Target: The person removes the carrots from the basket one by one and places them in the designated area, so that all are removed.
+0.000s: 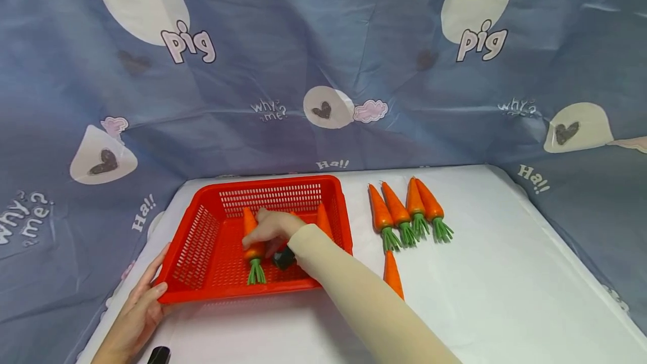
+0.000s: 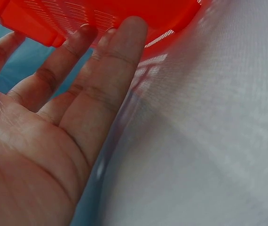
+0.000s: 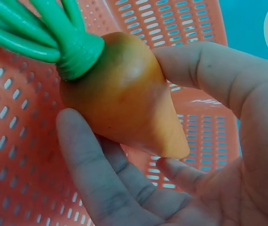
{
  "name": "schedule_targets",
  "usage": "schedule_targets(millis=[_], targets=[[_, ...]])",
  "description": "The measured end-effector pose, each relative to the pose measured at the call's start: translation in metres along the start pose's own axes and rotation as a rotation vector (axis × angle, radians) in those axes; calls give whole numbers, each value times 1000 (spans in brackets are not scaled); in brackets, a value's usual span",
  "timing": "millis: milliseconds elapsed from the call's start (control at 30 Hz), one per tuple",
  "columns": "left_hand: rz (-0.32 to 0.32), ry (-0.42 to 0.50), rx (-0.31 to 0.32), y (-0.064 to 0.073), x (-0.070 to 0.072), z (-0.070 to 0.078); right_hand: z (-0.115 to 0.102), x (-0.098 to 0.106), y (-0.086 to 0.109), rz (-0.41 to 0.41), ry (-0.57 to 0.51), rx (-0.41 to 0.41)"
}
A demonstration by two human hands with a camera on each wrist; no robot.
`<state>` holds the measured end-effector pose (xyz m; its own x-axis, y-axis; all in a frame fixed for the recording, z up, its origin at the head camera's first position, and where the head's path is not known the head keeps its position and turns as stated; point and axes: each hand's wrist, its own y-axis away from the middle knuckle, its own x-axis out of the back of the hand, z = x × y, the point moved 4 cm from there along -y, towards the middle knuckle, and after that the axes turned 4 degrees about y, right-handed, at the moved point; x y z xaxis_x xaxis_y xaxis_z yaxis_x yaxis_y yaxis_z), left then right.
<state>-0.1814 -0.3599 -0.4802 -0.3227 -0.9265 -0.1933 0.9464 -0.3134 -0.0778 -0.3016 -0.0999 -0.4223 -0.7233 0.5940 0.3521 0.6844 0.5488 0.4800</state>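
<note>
My right hand (image 1: 273,228) reaches into a red plastic basket (image 1: 187,296) and grips a carrot (image 1: 250,219) with green leaf stubs. In the right wrist view, the thumb lies against one side of this carrot (image 3: 120,94) and the fingertips against the other; its leafy end points to the upper left. My left hand (image 1: 139,313) is at the basket's front left corner. Its fingers (image 2: 101,89) are nearly straight in the left wrist view, with the tips at the outside of the red wall. Another carrot (image 1: 323,220) is in the basket, partly behind my right forearm.
On the white table (image 1: 480,274), several carrots (image 1: 396,209) lie side by side right of the basket. One more carrot (image 1: 392,275) lies nearer, partly covered by the right sleeve (image 1: 359,296). A blue printed cloth (image 1: 404,128) hangs behind the table.
</note>
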Motion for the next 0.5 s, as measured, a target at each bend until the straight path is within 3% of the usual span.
schedule_targets(millis=[500], targets=[[7, -2, 2, 0, 0, 2, -7, 24, 15, 10, 17, 76]])
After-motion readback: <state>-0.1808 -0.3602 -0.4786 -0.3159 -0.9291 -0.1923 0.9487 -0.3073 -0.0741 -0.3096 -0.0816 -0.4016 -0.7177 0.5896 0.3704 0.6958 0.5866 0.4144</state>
